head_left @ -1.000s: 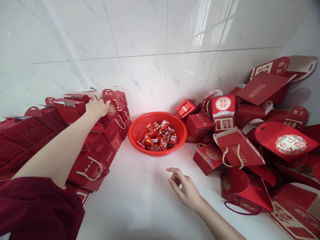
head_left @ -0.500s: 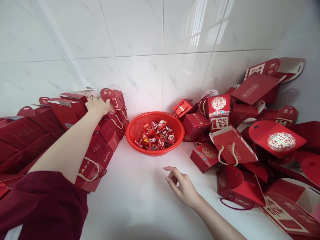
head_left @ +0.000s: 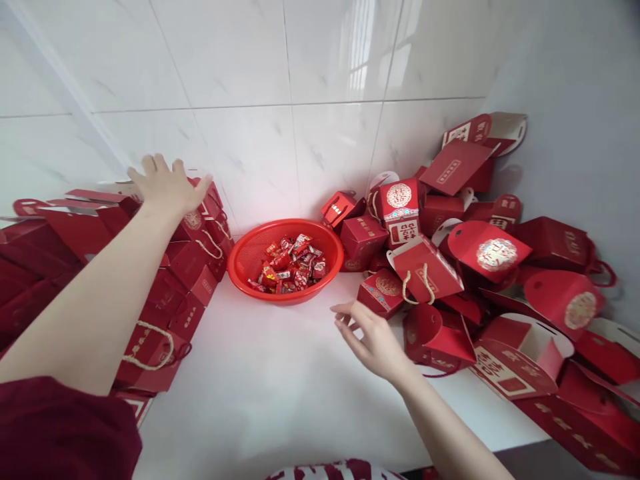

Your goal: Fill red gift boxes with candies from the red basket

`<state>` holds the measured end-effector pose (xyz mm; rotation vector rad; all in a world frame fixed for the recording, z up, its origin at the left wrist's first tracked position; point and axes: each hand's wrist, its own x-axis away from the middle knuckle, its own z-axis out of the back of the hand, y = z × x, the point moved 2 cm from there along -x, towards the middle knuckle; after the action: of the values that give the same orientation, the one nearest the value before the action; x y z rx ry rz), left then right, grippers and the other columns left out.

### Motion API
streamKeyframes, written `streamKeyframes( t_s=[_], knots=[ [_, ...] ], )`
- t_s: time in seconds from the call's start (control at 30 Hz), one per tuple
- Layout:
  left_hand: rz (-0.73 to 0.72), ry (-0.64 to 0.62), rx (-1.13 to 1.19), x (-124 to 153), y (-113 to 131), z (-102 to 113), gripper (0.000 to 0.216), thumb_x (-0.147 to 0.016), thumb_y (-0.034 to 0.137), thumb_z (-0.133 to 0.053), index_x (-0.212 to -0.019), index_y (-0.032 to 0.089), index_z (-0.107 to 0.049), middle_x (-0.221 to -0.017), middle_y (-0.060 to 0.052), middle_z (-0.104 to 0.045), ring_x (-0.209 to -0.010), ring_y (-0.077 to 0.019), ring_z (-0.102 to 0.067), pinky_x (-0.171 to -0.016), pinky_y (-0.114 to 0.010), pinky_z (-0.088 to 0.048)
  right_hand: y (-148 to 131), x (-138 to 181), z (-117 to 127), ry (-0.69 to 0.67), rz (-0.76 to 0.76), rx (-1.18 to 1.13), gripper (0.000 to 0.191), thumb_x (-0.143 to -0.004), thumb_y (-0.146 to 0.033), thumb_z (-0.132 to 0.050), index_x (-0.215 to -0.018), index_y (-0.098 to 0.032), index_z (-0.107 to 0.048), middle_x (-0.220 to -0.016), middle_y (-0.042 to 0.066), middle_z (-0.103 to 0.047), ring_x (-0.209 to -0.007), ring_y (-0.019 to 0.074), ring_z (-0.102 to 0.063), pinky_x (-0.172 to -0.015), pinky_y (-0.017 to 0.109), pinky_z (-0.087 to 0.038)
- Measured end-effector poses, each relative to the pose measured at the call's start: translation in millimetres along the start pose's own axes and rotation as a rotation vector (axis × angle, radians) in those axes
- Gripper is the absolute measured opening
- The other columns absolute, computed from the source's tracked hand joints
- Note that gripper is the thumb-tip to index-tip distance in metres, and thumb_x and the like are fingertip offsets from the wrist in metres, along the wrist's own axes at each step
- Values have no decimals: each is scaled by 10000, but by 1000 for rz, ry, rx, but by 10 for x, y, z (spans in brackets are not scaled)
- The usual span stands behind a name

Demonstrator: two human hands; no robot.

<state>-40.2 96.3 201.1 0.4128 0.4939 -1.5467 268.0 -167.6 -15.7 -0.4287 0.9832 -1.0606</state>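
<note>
My left hand (head_left: 167, 187) is spread wide over the back of the row of red gift boxes (head_left: 193, 280) on the left. It holds nothing that I can see, though the boxes right under its palm are hidden. Bent loosely, with thumb and fingers a little apart, my right hand (head_left: 373, 343) hovers over the white surface, holding nothing. Nearest to it is a small red box (head_left: 383, 293) lying at the edge of the right-hand pile. Red-wrapped candies (head_left: 290, 267) lie in a red plastic basket (head_left: 280, 298) between the two sides.
Many red boxes with rope handles lie tumbled on the right, among them one with a round gold emblem (head_left: 433, 277). Behind everything rises a tiled wall (head_left: 240, 147). The white tabletop (head_left: 260, 373) ends at a front edge close to my body.
My left hand has lifted and its fingers have spread above the left boxes. The view has turned to the right, so more of the right pile shows. My right hand stays hovering.
</note>
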Motion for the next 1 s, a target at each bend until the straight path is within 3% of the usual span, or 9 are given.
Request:
streamKeyframes(
  t_s=[0.13, 0.2, 0.3, 0.4, 0.57, 0.63, 0.7, 0.83, 1.0],
  knots=[
    [-191, 137, 192, 221, 488, 518, 874, -980, 702, -258, -1452, -29, -340, -1565, -235, -148, -1440, -472, -75, -1098, -692, -35, -25, 36, 518, 264, -9, 181, 173, -1007, -269, -494, -1116, -231, -622, -1080, 98, -646, -991, 238, -636, -889, 379, -526],
    [-245, 198, 322, 410, 673, 654, 875, -933, 726, -393, -1452, 21, -380, -1552, -185, -180, -1431, -474, -97, -1102, -688, -57, -8, 121, 762, 412, -12, 298, 172, -994, -270, -522, -1116, -232, -637, -1108, 97, -646, -1064, 256, -614, -964, 420, -494],
    [-341, 345, 504, 886, 923, 625, 729, -853, 594, -663, -1375, 107, -514, -1521, -130, -330, -1402, -384, -257, -1156, -599, -192, 72, 302, 1075, 631, -65, 442, 166, -968, -282, -566, -1095, -225, -656, -1098, 90, -653, -1058, 256, -615, -971, 436, -494],
    [-535, 425, 642, 1579, 1201, 340, 404, -927, 376, -622, -1269, 162, -603, -1413, -99, -505, -1318, -274, -453, -1138, -456, -349, 233, 433, 1264, 765, -175, 555, 203, -955, -307, -573, -1112, -205, -651, -1111, 109, -641, -1038, 263, -621, -940, 440, -516],
    [-875, -2, 731, 2680, 1476, -491, 218, -939, 272, -566, -1099, 210, -700, -1286, -88, -637, -1162, -240, -610, -1008, -392, -471, 537, 328, 1155, 576, -325, 778, 564, -901, -363, -609, -1390, -122, -462, -1359, 244, -504, -1249, 396, -490, -961, 580, -483],
    [-925, -222, 701, 2986, 1433, -816, 226, -962, 275, -524, -1068, 212, -713, -1213, -79, -684, -1078, -221, -655, -958, -378, -503, 612, 209, 1026, 477, -411, 862, 711, -886, -372, -620, -1480, -105, -335, -1476, 285, -380, -1336, 450, -391, -951, 629, -468],
    [-914, -394, 655, 3203, 1336, -1071, 305, -977, 311, -510, -1223, 221, -665, -1360, -91, -617, -1227, -251, -597, -1025, -409, -484, 647, 73, 915, 446, -471, 934, 792, -882, -377, -623, -1519, -98, -245, -1531, 295, -297, -1397, 470, -295, -984, 663, -424],
    [-876, -565, 596, 3426, 1177, -1327, 588, -987, 412, -494, -1539, 283, -338, -1622, -83, -284, -1485, -299, -307, -1202, -534, -279, 680, -190, 800, 491, -508, 1068, 907, -860, -391, -653, -1550, -87, -149, -1554, 305, -246, -1434, 480, -200, -1053, 758, -240],
    [-852, -646, 626, 3436, 1151, -1383, 619, -997, 464, -461, -1565, 328, -255, -1646, -34, -206, -1518, -287, -221, -1231, -541, -208, 777, -328, 767, 532, -483, 1128, 937, -818, -270, -660, -1567, -90, -126, -1515, 288, -301, -1395, 457, -282, -1070, 750, -226]
  ],
)
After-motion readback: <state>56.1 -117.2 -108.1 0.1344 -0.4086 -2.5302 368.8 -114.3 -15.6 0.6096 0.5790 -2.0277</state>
